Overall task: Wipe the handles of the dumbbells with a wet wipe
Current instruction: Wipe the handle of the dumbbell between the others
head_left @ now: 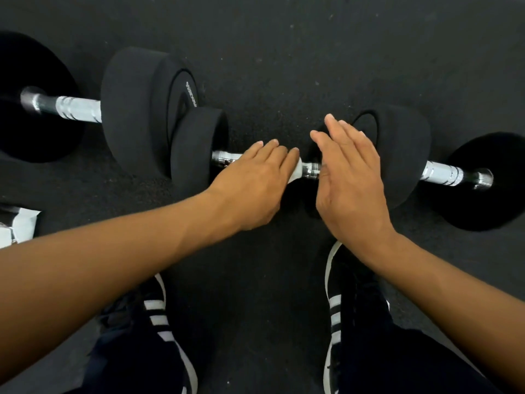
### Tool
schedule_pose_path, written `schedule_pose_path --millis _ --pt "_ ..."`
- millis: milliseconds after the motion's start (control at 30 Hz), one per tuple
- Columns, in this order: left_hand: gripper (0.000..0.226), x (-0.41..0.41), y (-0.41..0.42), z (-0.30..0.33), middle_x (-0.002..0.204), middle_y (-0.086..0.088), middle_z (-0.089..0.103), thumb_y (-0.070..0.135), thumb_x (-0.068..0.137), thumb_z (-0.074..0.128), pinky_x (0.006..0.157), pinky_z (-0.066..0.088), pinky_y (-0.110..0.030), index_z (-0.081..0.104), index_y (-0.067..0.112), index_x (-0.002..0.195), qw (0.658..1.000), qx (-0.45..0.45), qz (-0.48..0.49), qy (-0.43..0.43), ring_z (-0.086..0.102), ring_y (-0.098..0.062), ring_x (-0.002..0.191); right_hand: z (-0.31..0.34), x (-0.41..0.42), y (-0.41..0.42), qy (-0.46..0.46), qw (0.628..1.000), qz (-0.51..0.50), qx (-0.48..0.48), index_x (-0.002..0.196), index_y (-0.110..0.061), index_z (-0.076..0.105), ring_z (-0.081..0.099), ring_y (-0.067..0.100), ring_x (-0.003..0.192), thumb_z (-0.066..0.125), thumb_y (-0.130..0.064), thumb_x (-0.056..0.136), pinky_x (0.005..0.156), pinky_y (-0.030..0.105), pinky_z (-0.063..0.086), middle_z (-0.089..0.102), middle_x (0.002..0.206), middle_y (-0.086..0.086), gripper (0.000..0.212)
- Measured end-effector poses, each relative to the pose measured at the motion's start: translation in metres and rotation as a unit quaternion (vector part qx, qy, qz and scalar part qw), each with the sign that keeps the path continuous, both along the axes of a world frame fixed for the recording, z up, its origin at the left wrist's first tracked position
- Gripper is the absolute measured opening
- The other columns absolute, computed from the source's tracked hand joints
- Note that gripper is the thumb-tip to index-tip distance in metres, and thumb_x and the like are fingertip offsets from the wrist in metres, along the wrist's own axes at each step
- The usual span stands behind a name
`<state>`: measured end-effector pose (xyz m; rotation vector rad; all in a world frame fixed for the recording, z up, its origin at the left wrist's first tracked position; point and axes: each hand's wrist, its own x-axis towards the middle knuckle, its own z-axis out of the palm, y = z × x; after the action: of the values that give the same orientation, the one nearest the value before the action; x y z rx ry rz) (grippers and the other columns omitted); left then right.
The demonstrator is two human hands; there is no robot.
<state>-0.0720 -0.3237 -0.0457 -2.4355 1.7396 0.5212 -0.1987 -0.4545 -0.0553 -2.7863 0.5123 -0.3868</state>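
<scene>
Middle dumbbell point(199, 146) lies on dark rubber floor point(284, 66), chrome handle point(311, 169) running roughly L–R across view, slightly down toward R. L hand point(255, 180) sits over handle w/ fingers draped across it; white wet wipe point(296, 172) shows just past fingertips, pressed betw. hand and bar. Grip looks loose-curled over the bar, not a full fist; underside hidden, so can't tell how far fingers wrap. R hand point(349, 177) flat, fingers straight and together, holds nothing, set edge-on just beside the bare handle stretch and against the R-side black plate point(397, 155); judged as steadying, contact w/ plate not certain. Two more dumbbells: one far L point(79, 109), one far R point(443, 174), handles parallel-ish to the middle one, neither touched. White packet point(20, 226) at L edge, prob. wipe pack. Key relation: unwiped chrome lies to R of L hand, along bar's long axis, so next stroke should slide L hand rightward toward R hand. L hand is the working one; R is nearer far plate.
</scene>
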Motion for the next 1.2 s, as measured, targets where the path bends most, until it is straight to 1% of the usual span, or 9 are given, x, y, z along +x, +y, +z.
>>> schedule_pose_path --millis 100,233,333,533,767,900,1000,1100,1200 --pt "0.069 -0.033 0.015 -0.004 0.167 -0.028 -0.01 0.02 0.098 0.012 0.127 0.001 -0.05 -0.013 -0.003 0.158 0.997 -0.001 -0.025 -0.071 -0.005 -0.041 0.157 -0.002 -0.002 0.002 -0.002 1.0 0.0 -0.006 0.144 0.0 0.053 0.04 0.033 0.147 0.043 -0.005 0.1 0.12 0.052 0.032 0.047 0.155 0.019 0.045" --pt "0.068 -0.06 0.025 -0.007 0.161 -0.03 -0.026 0.021 0.1 0.01 0.126 -0.006 -0.051 -0.019 -0.005 0.155 0.994 0.035 -0.064 -0.081 -0.018 -0.042 0.154 -0.002 -0.004 0.003 -0.007 1.0 0.001 -0.007 0.144 -0.001 0.053 0.04 0.033 0.147 0.041 -0.009 0.1 0.121 0.052 0.031 0.047 0.155 0.019 0.046" --pt "0.07 -0.039 0.013 -0.009 0.167 -0.025 -0.016 0.022 0.096 0.008 0.124 -0.008 -0.05 -0.017 -0.001 0.157 0.993 0.007 -0.056 -0.105 -0.008 -0.038 0.157 -0.002 -0.003 0.001 -0.004 1.0 0.001 -0.007 0.144 -0.002 0.053 0.039 0.031 0.147 0.042 -0.01 0.101 0.122 0.05 0.03 0.047 0.155 0.018 0.045" --pt "0.075 0.015 -0.021 0.001 0.162 -0.014 0.035 0.029 0.097 0.056 0.127 0.009 -0.043 0.02 0.009 0.16 0.998 0.061 -0.011 0.004 0.021 -0.029 0.156 0.0 0.0 0.001 0.002 1.0 0.001 0.001 0.144 -0.002 0.053 0.039 0.032 0.147 0.042 -0.007 0.099 0.123 0.048 0.028 0.046 0.155 0.018 0.047" --pt "0.068 -0.045 0.006 -0.001 0.165 -0.029 -0.016 0.018 0.095 0.005 0.124 -0.006 -0.051 -0.018 -0.004 0.155 0.993 0.029 -0.08 -0.086 -0.01 -0.043 0.155 -0.001 -0.004 0.003 -0.005 1.0 0.001 -0.013 0.141 -0.001 0.056 0.041 0.033 0.147 0.042 -0.011 0.103 0.122 0.049 0.03 0.048 0.154 0.02 0.042" --pt "0.067 -0.053 0.01 -0.004 0.161 -0.033 -0.022 0.014 0.095 0.003 0.122 -0.008 -0.053 -0.025 -0.008 0.151 0.985 0.056 -0.099 -0.127 -0.013 -0.047 0.153 -0.001 -0.002 0.002 -0.013 1.0 0.002 -0.014 0.14 0.0 0.057 0.042 0.034 0.145 0.04 -0.012 0.102 0.122 0.048 0.031 0.05 0.152 0.021 0.043" --pt "0.069 -0.037 -0.001 -0.004 0.166 -0.03 -0.004 0.018 0.097 0.014 0.127 0.003 -0.052 -0.011 -0.005 0.157 0.992 0.041 -0.073 -0.095 0.003 -0.044 0.156 -0.001 0.001 0.0 -0.013 1.0 -0.003 -0.015 0.14 0.0 0.057 0.043 0.033 0.145 0.041 -0.012 0.102 0.121 0.049 0.032 0.05 0.152 0.02 0.042" --pt "0.064 -0.006 -0.026 0.005 0.149 -0.016 0.047 0.027 0.095 0.054 0.121 0.029 -0.048 0.031 0.008 0.152 0.999 0.026 -0.035 0.014 0.048 -0.033 0.136 -0.002 0.002 0.0 -0.006 1.0 -0.007 -0.009 0.141 -0.001 0.056 0.041 0.032 0.146 0.043 -0.01 0.101 0.122 0.047 0.03 0.049 0.153 0.018 0.043" --pt "0.07 0.007 -0.033 0.003 0.144 -0.012 0.052 0.033 0.091 0.065 0.119 0.034 -0.044 0.035 0.011 0.15 0.997 0.035 -0.063 0.031 0.052 -0.028 0.132 -0.002 0.001 0.001 -0.007 1.0 -0.005 -0.006 0.141 -0.001 0.056 0.041 0.033 0.146 0.044 -0.008 0.1 0.121 0.049 0.031 0.049 0.154 0.018 0.044"
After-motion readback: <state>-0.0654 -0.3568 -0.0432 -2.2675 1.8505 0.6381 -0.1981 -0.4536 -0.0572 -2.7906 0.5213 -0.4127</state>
